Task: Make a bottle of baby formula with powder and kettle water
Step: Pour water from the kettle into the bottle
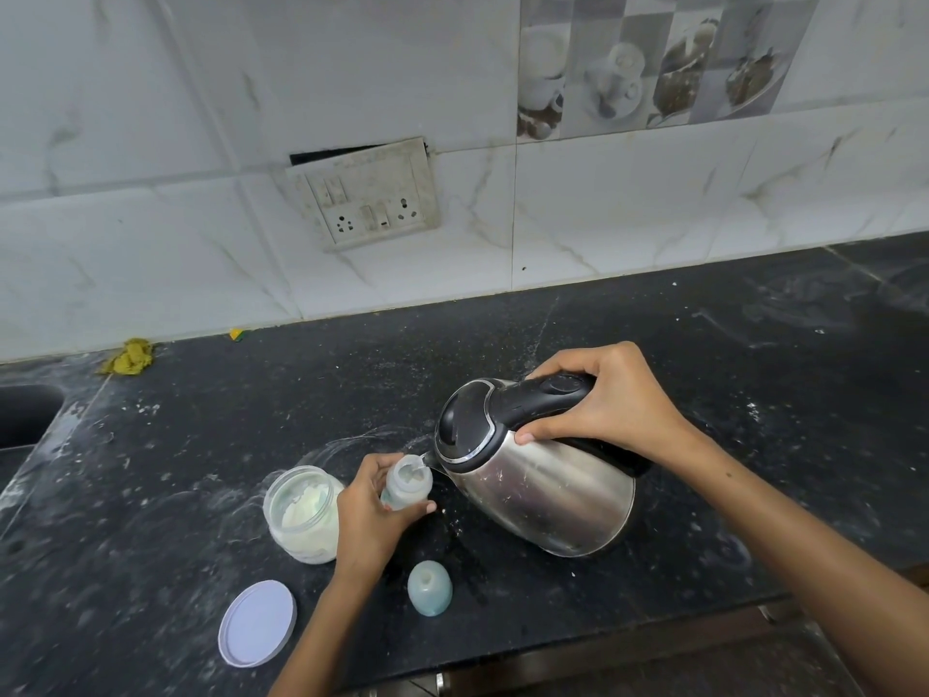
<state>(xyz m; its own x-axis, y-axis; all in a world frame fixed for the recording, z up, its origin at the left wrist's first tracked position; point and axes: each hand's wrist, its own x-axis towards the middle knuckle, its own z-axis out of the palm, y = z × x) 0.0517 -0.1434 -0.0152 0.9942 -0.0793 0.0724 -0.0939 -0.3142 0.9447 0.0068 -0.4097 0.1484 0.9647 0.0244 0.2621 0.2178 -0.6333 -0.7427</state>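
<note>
Left hand (364, 515) gripping bottle (407, 482), kettle (533, 475) spout touching

At frame centre, the right hand (611, 402) tilts the steel kettle (538, 475), spout touching the open baby bottle (408, 482) gripped by the left hand (367, 515).

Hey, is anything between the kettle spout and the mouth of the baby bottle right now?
Nothing visible is. The kettle, tilted by the right hand, has its spout right at the open mouth of the bottle, which the left hand holds. The bottle cap lies on the counter, off it.
</note>
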